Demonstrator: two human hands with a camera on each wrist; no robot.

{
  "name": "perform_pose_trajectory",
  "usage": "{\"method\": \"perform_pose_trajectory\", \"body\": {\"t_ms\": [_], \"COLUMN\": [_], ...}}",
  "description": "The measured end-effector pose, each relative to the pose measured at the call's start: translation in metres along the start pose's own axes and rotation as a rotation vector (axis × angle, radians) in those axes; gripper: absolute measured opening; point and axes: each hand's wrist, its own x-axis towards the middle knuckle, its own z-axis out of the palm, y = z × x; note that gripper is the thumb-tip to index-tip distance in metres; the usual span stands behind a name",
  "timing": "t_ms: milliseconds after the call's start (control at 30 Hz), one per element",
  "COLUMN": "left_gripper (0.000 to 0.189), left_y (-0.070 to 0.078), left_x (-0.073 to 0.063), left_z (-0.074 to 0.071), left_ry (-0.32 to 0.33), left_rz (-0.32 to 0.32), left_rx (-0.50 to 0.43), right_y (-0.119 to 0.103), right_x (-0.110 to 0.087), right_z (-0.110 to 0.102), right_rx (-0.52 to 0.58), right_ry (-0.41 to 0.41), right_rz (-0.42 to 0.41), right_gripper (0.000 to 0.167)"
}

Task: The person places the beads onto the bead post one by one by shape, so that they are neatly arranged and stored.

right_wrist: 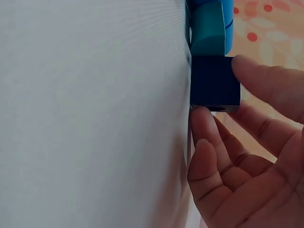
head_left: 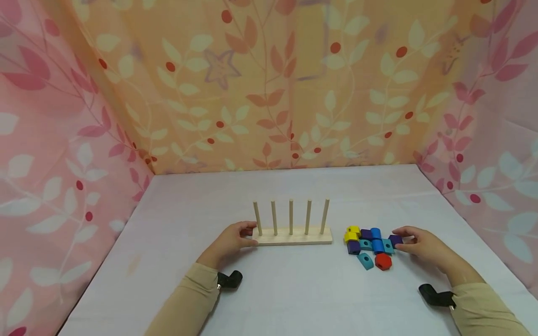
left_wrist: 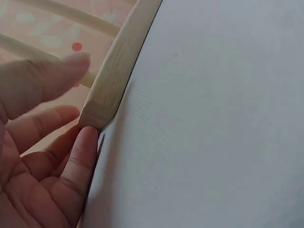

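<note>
Pale five-peg wooden rack point(head_left: 291, 239), dark purple cube point(right_wrist: 214, 81)

The right hand point(right_wrist: 251, 171) meets a dark blue block point(right_wrist: 213, 80) on the white cloth point(right_wrist: 85, 114) — thumb against one corner, a fingertip at its lower edge — and a teal block point(right_wrist: 207, 28) adjoins it above.

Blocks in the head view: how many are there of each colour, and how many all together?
Yellow blocks: 2
Purple blocks: 3
Blue blocks: 2
Teal blocks: 3
Red block: 1
Total that I can see: 11
</note>
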Motion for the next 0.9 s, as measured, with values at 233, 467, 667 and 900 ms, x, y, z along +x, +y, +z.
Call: {"method": "perform_pose_trajectory", "body": {"t_ms": [233, 467, 667, 900], "left_gripper": [0.053, 0.057, 0.057, 0.056], "left_y": [-0.0047, -0.0068, -0.0090, -0.0064], "left_x": [-0.0017, -0.0054, -0.0064, -0.0079], "left_z": [0.0044, 0.0049, 0.0064, 0.0058], "left_ry": [0.036, 0.022, 0.032, 0.039], "left_rz": [0.045, 0.007, 0.019, 0.021], "left_rx": [0.020, 0.007, -0.005, 0.002], "right_y": [0.0019, 0.0041, 0.0053, 0.0017], "right_x": [0.0043, 0.0047, 0.0047, 0.0026], "right_z": [0.0009, 0.0003, -0.0001, -0.0015], "right_rx": [-0.027, -0.020, 0.002, -0.012], "right_ry": [0.013, 0.009, 0.008, 0.044], "right_rz": [0.008, 0.020, 0.021, 0.026], "right_gripper": [0.043, 0.045, 0.044, 0.039]}}
